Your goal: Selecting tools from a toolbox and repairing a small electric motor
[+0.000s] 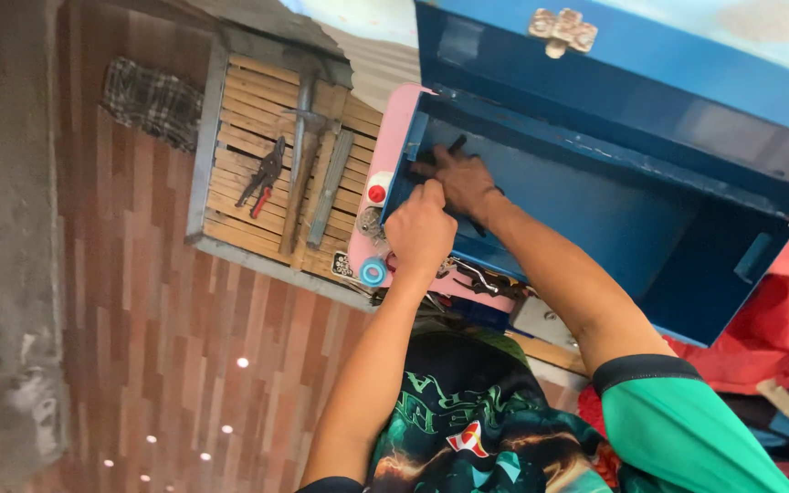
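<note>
An open blue metal toolbox [614, 219] lies in front of me with its lid [632, 64] raised. My right hand [464, 183] reaches into the box's left end, its fingers closed around a dark tool [455, 145] whose black parts stick out past them. My left hand [420, 233] is curled into a fist over the box's near left edge. The box rests on a pink skateboard [383, 164] with a red wheel [376, 193] and a blue wheel [373, 271].
A slatted wooden pallet [239, 137] on the wood-pattern floor carries red-handled pliers [263, 173], a hammer [299, 151] and a flat metal bar [331, 187]. A checked cloth [150, 99] lies at the far left. Red fabric [778, 319] is piled at the right.
</note>
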